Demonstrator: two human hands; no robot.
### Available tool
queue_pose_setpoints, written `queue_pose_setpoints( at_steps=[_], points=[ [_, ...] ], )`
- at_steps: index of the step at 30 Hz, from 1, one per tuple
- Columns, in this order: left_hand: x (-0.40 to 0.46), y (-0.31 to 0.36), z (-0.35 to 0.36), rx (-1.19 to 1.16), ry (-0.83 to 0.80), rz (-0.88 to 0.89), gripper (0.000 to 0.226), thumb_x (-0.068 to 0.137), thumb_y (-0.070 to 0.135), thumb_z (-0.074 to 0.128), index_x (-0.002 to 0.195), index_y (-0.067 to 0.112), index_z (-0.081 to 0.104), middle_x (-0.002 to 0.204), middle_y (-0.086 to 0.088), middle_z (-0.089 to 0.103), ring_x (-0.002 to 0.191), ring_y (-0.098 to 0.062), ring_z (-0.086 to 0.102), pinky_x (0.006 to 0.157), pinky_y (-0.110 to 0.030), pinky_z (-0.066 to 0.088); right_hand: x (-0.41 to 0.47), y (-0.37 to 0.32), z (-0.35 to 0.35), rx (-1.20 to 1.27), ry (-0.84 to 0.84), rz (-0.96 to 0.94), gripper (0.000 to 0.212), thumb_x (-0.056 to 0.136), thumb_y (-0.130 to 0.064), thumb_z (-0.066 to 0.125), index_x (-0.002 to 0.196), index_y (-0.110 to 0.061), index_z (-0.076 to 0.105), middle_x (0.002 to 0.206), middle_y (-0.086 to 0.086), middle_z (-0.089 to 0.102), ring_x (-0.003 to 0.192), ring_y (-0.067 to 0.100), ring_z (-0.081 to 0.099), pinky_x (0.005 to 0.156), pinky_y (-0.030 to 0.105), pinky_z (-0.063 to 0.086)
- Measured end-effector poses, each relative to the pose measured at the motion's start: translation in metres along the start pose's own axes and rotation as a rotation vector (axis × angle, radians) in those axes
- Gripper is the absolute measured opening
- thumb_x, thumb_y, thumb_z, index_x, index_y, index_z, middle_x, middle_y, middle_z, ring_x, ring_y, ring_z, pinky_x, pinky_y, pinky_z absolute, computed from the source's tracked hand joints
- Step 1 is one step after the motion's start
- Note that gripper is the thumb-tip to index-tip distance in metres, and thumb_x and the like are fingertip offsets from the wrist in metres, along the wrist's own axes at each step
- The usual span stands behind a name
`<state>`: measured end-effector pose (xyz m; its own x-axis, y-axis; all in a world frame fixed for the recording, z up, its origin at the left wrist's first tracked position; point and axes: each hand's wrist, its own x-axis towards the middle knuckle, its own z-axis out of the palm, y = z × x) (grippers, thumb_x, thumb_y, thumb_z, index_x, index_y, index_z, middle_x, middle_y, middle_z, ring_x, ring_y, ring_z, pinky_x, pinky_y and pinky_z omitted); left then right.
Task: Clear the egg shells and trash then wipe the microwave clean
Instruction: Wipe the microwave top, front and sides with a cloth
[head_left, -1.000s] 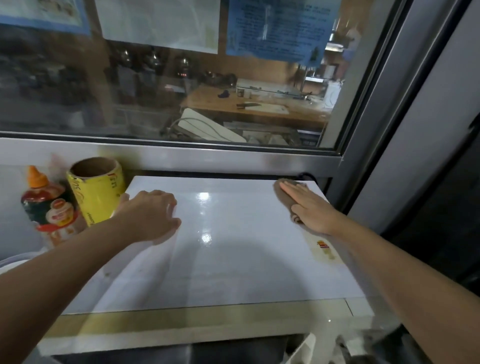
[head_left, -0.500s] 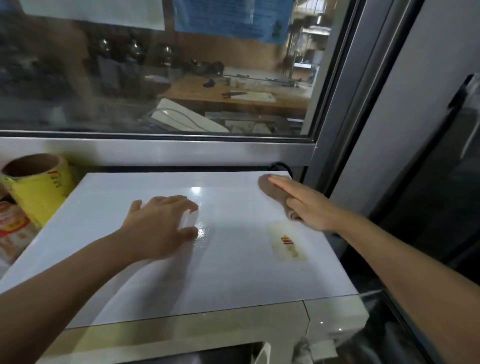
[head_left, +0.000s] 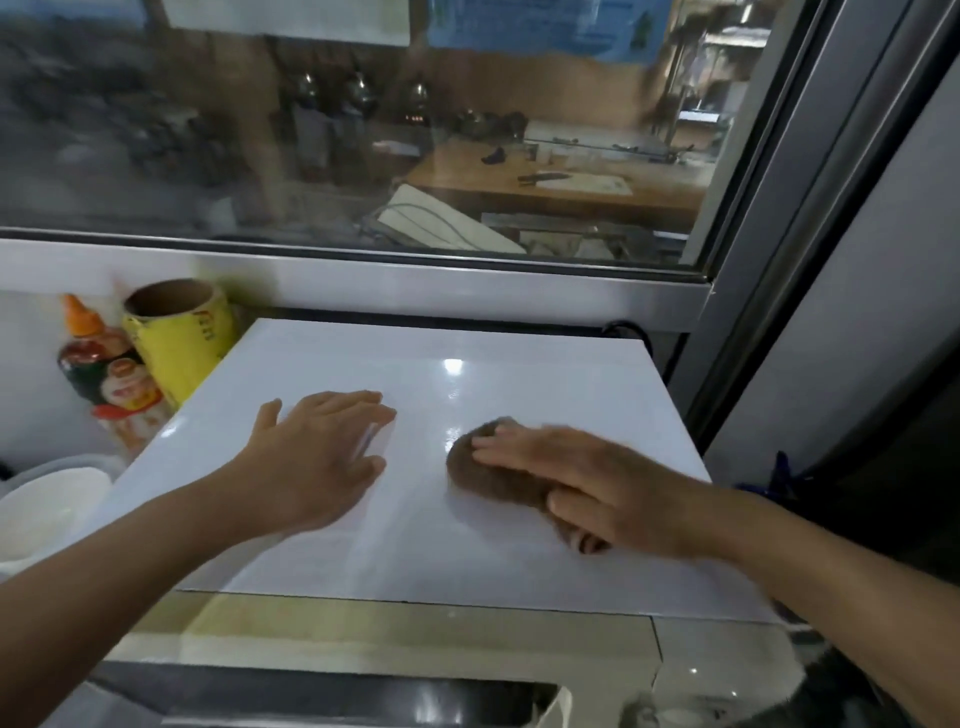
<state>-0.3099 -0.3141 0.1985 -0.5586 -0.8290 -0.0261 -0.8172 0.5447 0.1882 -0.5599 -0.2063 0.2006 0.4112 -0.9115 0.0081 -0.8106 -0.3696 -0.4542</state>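
Brown cloth (head_left: 488, 475) lies half hidden under the flat, blurred right hand (head_left: 587, 488); left hand (head_left: 317, 457) rests flat, fingers straight, on the microwave (head_left: 467, 561). Red print on the yellow roll (head_left: 179, 345) is unreadable.

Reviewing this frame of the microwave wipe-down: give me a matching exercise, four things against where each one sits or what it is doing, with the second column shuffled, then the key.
Things:
1. left hand
2. right hand
3. brown cloth
4. yellow roll

States or places:
A. stands left of the microwave, beside the sauce bottle
B. lies flat and bare on the white top
C. presses down on the cloth
D. lies on the white top under a hand

Pairs: 1-B, 2-C, 3-D, 4-A
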Motion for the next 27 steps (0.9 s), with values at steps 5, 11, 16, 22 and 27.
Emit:
queue_pose_setpoints(
  at_steps=[5, 11, 16, 22, 27],
  points=[
    [0.0, -0.004, 0.003, -0.06, 0.014, 0.01, 0.048, 0.093, 0.041, 0.044, 0.139, 0.042, 0.031, 0.152, 0.023, 0.021, 0.142, -0.01, 0.016, 0.115, -0.05, 0.012, 0.084, 0.055, -0.032, -0.004, 0.16, 0.271, 0.057, 0.094, -0.006, 0.037, 0.145, -0.03, 0.03, 0.148, -0.005, 0.033, 0.098, 0.004, 0.046, 0.086, 0.017, 0.03],
    [-0.001, -0.003, 0.003, -0.054, 0.011, -0.005, 0.048, 0.093, 0.041, 0.044, 0.139, 0.039, 0.032, 0.153, 0.02, 0.023, 0.142, -0.013, 0.018, 0.114, -0.05, 0.012, 0.087, 0.014, -0.001, -0.117, 0.095, 0.161, 0.063, 0.092, -0.006, 0.041, 0.147, -0.032, 0.024, 0.155, -0.012, 0.022, 0.14, 0.011, 0.024, 0.106, 0.016, 0.017],
    [-0.002, -0.003, 0.003, -0.069, 0.018, -0.016, 0.047, 0.092, 0.04, 0.047, 0.135, 0.031, 0.034, 0.149, 0.013, 0.032, 0.14, -0.016, 0.024, 0.114, -0.05, 0.014, 0.009, -0.029, 0.024, -0.016, -0.004, -0.135, 0.063, 0.088, -0.013, 0.043, 0.145, -0.036, 0.027, 0.152, -0.018, 0.023, 0.143, 0.004, 0.016, 0.115, 0.025, 0.015],
    [-0.002, -0.003, 0.005, -0.087, 0.012, -0.048, 0.044, 0.092, 0.039, 0.046, 0.134, 0.031, 0.035, 0.148, 0.014, 0.034, 0.139, -0.015, 0.024, 0.113, -0.049, 0.013, 0.062, 0.023, -0.014, -0.028, 0.088, 0.15, 0.059, 0.09, -0.006, 0.038, 0.144, -0.028, 0.033, 0.133, 0.0, 0.048, 0.087, -0.007, 0.046, 0.083, 0.003, 0.032],
    [-0.011, 0.013, -0.002, -0.044, 0.058, -0.104, 0.035, 0.092, 0.034, 0.044, 0.126, 0.027, 0.041, 0.132, 0.004, 0.051, 0.126, -0.019, 0.042, 0.109, -0.049, 0.017, 0.07, 0.01, -0.011, -0.143, 0.084, 0.266, 0.058, 0.095, -0.013, 0.035, 0.147, -0.035, 0.021, 0.151, -0.002, 0.028, 0.117, 0.016, 0.051, 0.094, 0.029, 0.037]
  ],
)
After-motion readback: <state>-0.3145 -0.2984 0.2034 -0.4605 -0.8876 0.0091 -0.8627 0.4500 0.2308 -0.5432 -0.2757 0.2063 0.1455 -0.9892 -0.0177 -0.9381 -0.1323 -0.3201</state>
